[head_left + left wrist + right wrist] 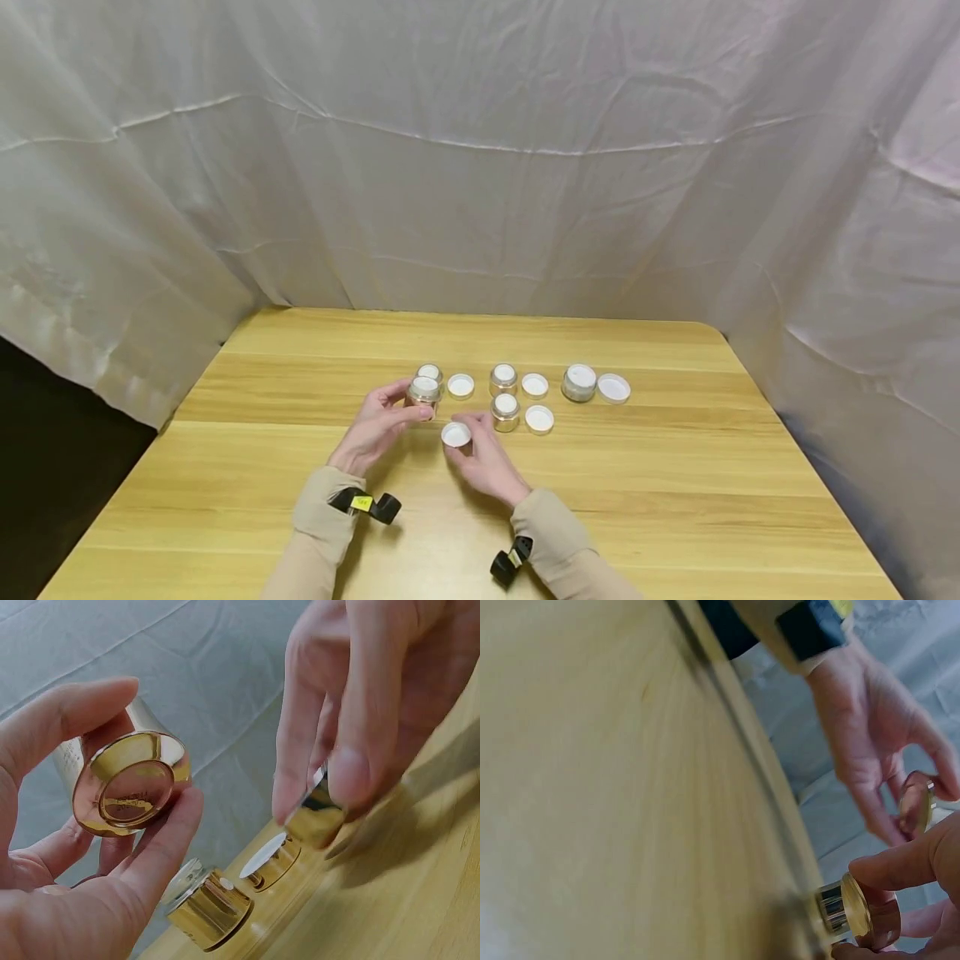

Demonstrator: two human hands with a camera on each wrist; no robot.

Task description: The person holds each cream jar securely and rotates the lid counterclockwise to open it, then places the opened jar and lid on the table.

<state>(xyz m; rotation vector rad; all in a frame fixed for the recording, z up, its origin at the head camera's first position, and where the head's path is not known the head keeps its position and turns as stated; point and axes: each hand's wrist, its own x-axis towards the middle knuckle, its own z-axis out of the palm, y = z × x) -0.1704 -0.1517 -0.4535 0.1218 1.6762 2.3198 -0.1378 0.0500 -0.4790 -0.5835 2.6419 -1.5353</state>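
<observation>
My left hand (377, 429) grips a small gold cosmetic jar (424, 392) raised above the table, its white top facing up. The left wrist view shows the jar's shiny gold base (133, 784) between thumb and fingers. Lower and to the right, my right hand (489, 467) pinches a gold lid (456, 435) by its side, white inside upward. Jar and lid are apart. Just behind the held jar stands another jar (429, 372), partly hidden, with a lid (461, 386) lying beside it.
Two more gold jars (503, 379) (506, 412) stand right of centre, each with an upturned lid (535, 385) (539, 419) beside it. Farther right is a wider jar (580, 383) with its lid (614, 388). A grey curtain (480, 167) hangs behind the wooden table (675, 500).
</observation>
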